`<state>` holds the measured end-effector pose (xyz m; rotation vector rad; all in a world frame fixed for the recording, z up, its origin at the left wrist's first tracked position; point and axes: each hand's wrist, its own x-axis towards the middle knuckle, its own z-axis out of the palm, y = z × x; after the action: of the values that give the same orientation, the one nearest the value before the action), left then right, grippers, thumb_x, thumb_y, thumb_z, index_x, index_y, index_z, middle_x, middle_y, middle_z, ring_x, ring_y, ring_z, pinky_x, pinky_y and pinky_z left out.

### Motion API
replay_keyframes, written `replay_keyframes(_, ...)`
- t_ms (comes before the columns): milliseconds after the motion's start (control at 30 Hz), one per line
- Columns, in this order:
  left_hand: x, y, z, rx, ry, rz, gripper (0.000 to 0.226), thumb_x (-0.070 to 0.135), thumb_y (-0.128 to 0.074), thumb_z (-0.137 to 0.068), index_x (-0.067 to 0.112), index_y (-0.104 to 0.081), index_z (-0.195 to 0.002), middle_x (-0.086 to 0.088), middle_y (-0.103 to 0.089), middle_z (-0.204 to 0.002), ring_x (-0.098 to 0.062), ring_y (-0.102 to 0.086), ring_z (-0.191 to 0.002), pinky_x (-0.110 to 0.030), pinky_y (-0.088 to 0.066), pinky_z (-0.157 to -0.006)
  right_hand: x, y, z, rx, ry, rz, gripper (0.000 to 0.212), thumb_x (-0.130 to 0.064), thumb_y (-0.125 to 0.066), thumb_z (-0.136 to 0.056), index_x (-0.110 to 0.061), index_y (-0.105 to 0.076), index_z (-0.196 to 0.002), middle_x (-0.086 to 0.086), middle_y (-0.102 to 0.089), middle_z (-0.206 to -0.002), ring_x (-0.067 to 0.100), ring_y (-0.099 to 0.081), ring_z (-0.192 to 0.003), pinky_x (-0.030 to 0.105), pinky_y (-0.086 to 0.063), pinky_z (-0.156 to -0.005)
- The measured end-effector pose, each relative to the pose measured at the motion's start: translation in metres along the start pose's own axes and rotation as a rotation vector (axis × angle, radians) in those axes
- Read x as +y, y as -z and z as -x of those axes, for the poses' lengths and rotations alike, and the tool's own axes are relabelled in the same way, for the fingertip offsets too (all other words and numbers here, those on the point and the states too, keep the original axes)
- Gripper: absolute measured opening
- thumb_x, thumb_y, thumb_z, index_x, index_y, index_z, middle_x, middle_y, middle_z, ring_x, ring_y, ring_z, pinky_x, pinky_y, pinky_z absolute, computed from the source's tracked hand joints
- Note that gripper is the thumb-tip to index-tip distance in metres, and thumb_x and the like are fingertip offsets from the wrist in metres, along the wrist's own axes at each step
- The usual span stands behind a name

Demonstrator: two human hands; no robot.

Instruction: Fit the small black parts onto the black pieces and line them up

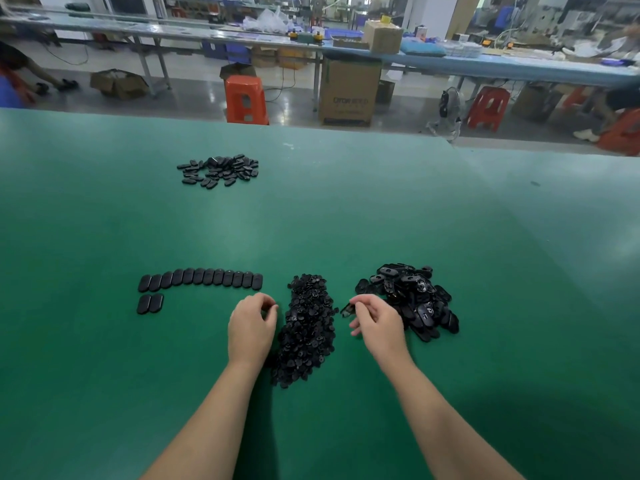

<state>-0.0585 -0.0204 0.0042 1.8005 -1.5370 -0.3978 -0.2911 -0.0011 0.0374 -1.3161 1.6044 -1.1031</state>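
Right hand (375, 322) pinches tilted black piece (347, 310).

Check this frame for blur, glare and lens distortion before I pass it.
Head view: motion blur smears the black piece pinched by the right hand; soft glare patches on the green table; wide-angle bending curves the table's far edge; left hand reasonably sharp.

matt green table (346, 220), glossy black pieces (201, 280)
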Motion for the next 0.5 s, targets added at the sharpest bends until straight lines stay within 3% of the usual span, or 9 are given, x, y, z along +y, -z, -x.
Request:
replay_keyframes(200, -0.002, -0.002, 0.001, 0.001, -0.01, 0.0, 0.007, 0.014, -0.064, -0.093, 0.014, -0.071, -0.096, 0.007, -0.064, -0.086, -0.013, -0.058, -0.085, -0.034, -0.052, -0.081, 0.017, -0.014, 0.022, 0.04, -0.059, -0.117, 0.017, -0.006, -0.061, -0.099, -0.023, -0.063, -0.1, 0.001, -0.071, -0.086, 0.012, -0.069, -0.07, 0.033, -0.061, -0.074)
replay_keyframes(367, -0.003, -0.002, 0.0, 0.009, 0.013, 0.014, 0.02, 0.007, -0.063, -0.093, 0.011, -0.072, -0.11, -0.002, -0.071, -0.1, -0.022, -0.064, -0.095, -0.04, -0.053, -0.087, 0.02, -0.017, 0.021, 0.047, -0.079, -0.101, 0.027, -0.009, -0.062, -0.099, -0.026, -0.06, -0.12, -0.001, -0.071, -0.093, 0.01, -0.072, -0.075, 0.029, -0.06, -0.08)
replay_keyframes(433, -0.003, -0.002, 0.0, 0.011, 0.016, 0.011, 0.023, 0.007, -0.062, -0.094, 0.009, -0.071, -0.115, -0.004, -0.071, -0.104, -0.023, -0.064, -0.097, -0.04, -0.053, -0.089, 0.02, -0.016, 0.022, 0.043, -0.078, -0.073, 0.018, -0.011, -0.062, -0.099, -0.022, -0.07, -0.112, -0.002, -0.073, -0.093, 0.01, -0.072, -0.072, 0.03, -0.062, -0.078)
replay_keyframes(500, -0.003, -0.002, 0.0, 0.006, 0.018, 0.008, 0.022, 0.009, -0.062, -0.095, 0.009, -0.073, -0.114, -0.004, -0.072, -0.104, -0.022, -0.064, -0.097, -0.04, -0.053, -0.089, 0.02, -0.014, 0.024, 0.072, -0.055, -0.068, 0.014, -0.016, -0.065, -0.099, -0.027, -0.073, -0.101, -0.003, -0.071, -0.097, 0.011, -0.07, -0.068, 0.027, -0.06, -0.069)
